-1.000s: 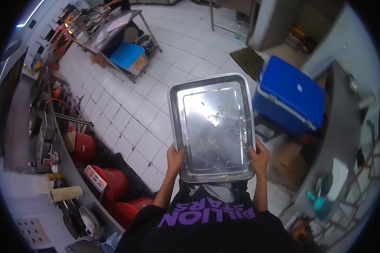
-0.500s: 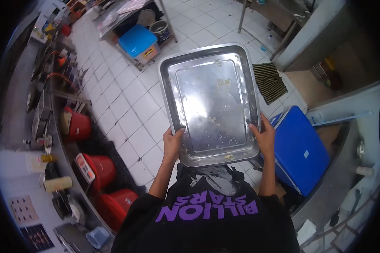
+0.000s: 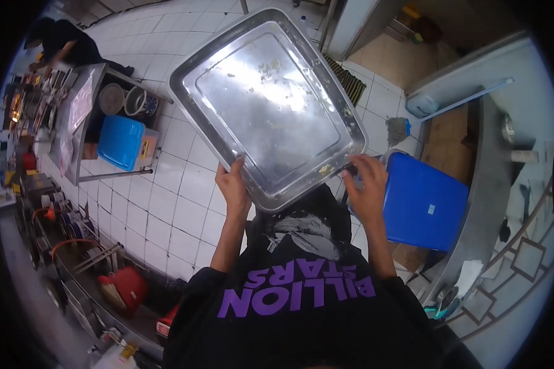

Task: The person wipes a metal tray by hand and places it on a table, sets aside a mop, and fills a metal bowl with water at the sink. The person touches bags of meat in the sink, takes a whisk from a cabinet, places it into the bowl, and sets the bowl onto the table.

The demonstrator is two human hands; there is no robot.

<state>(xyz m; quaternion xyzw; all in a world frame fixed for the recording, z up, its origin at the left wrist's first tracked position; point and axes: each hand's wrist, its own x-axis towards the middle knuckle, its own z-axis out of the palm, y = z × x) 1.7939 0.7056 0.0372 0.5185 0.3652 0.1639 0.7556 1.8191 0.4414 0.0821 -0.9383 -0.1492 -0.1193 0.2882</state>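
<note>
A shiny rectangular metal tray is held out in front of me, tilted, with crumbs and bits of yellowish food residue on its base and rim. My left hand grips its near left side, the thumb over the rim and the other fingers hidden beneath. At the near right corner is my right hand, its fingers apart and bent. The fingertips are at or just off the rim; whether they touch it I cannot tell.
A steel table with a blue-lidded box and pots below stands left. Another person bends behind it. A big blue cooler box is close on my right, near a mop. A red bucket is lower left.
The tray has swung anticlockwise and up to the left. My right hand has loosened from its right side and is now at the near corner. The view has turned; another person shows.
</note>
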